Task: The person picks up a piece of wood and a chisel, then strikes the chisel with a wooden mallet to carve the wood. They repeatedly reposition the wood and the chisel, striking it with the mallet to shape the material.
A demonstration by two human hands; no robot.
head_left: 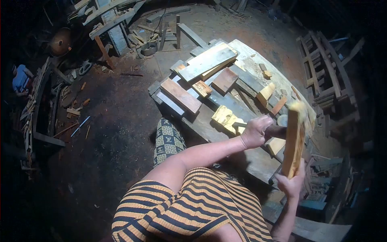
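Observation:
My left hand (256, 132) is closed around a chisel (275, 132) with a thick dark handle. Its dark blade pokes out on the left, tip right at a carved yellow wood block (225, 117) lying on the workbench (254, 159). My right hand (292, 181) grips the lower end of a thick wooden bat (292, 149), held upright. The bat's side overlaps the butt of the chisel handle in this view, and its top is blurred by motion.
Planks (207, 62), a reddish board (181, 96), a brown block (225, 80) and wood offcuts (266, 93) lie on the bench. A wooden rack (326, 68) stands right. Scraps litter the floor; a person in blue (21, 78) is far left.

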